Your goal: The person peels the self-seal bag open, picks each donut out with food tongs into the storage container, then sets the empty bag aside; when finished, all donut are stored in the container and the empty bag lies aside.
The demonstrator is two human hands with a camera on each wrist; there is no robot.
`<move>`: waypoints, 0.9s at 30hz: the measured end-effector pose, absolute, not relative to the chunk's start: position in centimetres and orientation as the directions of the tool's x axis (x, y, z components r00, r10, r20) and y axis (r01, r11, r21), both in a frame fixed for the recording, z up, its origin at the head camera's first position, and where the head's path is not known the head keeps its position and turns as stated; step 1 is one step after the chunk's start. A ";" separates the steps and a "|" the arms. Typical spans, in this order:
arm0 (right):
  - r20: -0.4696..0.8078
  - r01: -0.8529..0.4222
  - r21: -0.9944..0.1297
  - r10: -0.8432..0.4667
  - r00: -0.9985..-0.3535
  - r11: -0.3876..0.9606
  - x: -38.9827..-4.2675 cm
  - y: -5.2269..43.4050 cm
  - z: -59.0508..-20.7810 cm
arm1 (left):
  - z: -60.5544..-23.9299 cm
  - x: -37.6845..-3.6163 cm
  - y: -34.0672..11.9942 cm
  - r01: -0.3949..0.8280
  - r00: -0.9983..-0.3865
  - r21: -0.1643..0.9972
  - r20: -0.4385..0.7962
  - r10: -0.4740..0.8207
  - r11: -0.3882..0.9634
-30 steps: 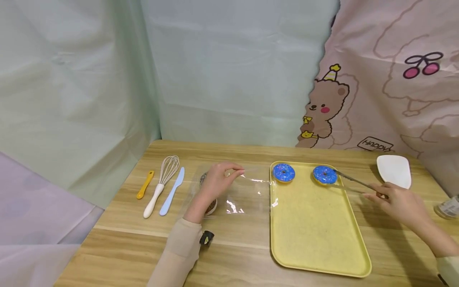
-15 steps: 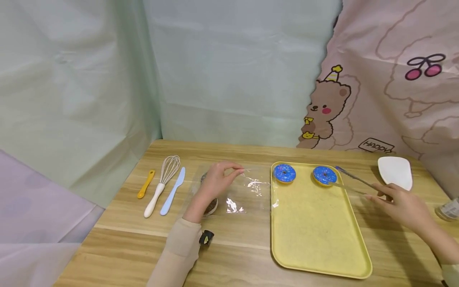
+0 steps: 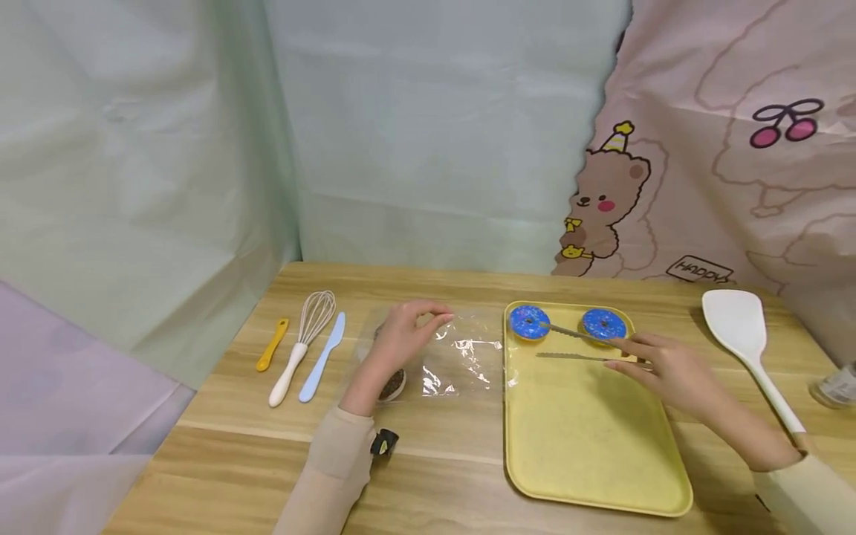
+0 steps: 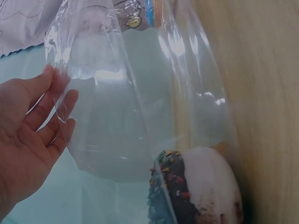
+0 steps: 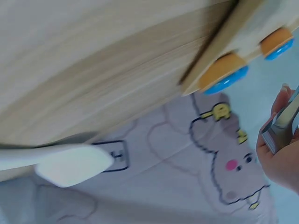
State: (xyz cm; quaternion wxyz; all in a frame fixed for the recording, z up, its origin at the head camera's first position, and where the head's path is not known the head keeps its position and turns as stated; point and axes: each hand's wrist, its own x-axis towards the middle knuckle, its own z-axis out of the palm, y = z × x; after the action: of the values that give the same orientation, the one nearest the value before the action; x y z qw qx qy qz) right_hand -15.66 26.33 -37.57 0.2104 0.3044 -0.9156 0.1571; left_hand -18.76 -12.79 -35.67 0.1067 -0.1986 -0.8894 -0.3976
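My left hand (image 3: 401, 334) pinches the edge of a clear plastic bag (image 3: 461, 368), holding its mouth raised. Inside the bag, in the left wrist view, lies a doughnut (image 4: 210, 186) with dark icing and coloured sprinkles; my forearm partly covers the bag's contents in the head view. My right hand (image 3: 675, 375) grips metal tongs (image 3: 575, 332), spread apart over a yellow tray (image 3: 588, 453). One tong tip is at the right side of the left blue-iced doughnut (image 3: 528, 322); the other is below it. The second blue doughnut (image 3: 604, 322) sits on the tray behind the tongs.
Left of the bag lie an orange measuring spoon (image 3: 271, 345), a whisk (image 3: 302, 349) and a light blue knife (image 3: 322, 357). A white spatula (image 3: 738, 327) lies right of the tray, near a jar (image 3: 836, 388) at the table's right edge.
The right hand has moved the spread tongs leftward, from the right blue doughnut across to the left one. The left hand keeps its place at the bag. More of the spatula shows.
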 end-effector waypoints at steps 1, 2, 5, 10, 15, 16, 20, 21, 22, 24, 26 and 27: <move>0.488 -0.640 -0.152 -0.506 -0.712 0.754 -15.9 25.8 -37.6 | -35.7 -18.8 -12.8 0.442 -0.896 0.665 0.351 0.271 0.601; 0.492 -0.651 -0.139 -0.518 -0.700 0.747 -16.1 25.3 -37.6 | -35.8 -18.8 -12.8 0.446 -0.895 0.667 0.353 0.274 0.597; 0.503 -0.694 -0.115 -0.561 -0.657 0.711 -16.7 23.7 -37.8 | -36.0 -18.6 -13.1 0.432 -0.901 0.675 0.340 0.269 0.598; 0.509 -0.742 -0.071 -0.616 -0.601 0.666 -17.6 20.9 -38.2 | -36.2 -18.1 -13.8 0.398 -0.916 0.685 0.326 0.232 0.610; 0.517 -0.786 -0.043 -0.659 -0.546 0.617 -18.5 18.1 -38.6 | -36.2 -18.1 -14.1 0.421 -0.906 0.702 0.354 0.231 0.575; 0.516 -0.794 -0.040 -0.668 -0.537 0.607 -18.6 17.5 -38.7 | -36.1 -18.2 -14.0 0.422 -0.906 0.704 0.355 0.233 0.571; 0.487 -0.819 -0.041 -0.704 -0.517 0.573 -19.3 15.2 -38.6 | -36.0 -18.5 -13.8 0.441 -0.897 0.702 0.369 0.244 0.559; 0.487 -0.824 -0.037 -0.710 -0.508 0.565 -19.5 14.7 -38.6 | -35.9 -18.5 -13.7 0.444 -0.896 0.701 0.371 0.246 0.559; 0.479 -0.828 -0.032 -0.719 -0.504 0.560 -19.6 14.2 -38.6 | -35.9 -18.6 -13.7 0.449 -0.893 0.701 0.375 0.249 0.555; 0.453 -0.831 -0.022 -0.736 -0.504 0.555 -19.8 13.4 -38.6 | -35.8 -18.7 -13.5 0.450 -0.892 0.702 0.376 0.250 0.551; 0.427 -0.835 -0.026 -0.749 -0.506 0.549 -20.0 12.6 -38.7 | -35.8 -18.8 -13.2 0.453 -0.891 0.703 0.376 0.255 0.548; 0.410 -0.835 -0.027 -0.756 -0.510 0.549 -20.1 12.2 -38.7 | -35.8 -18.8 -13.1 0.456 -0.889 0.703 0.378 0.257 0.546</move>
State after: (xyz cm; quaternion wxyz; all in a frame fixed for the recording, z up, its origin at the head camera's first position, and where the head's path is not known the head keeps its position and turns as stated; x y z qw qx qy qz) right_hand -20.06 12.21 -38.73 0.1784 0.4615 -0.8619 0.1111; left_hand -18.85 -13.12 -35.80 0.1157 -0.2048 -0.8715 -0.4304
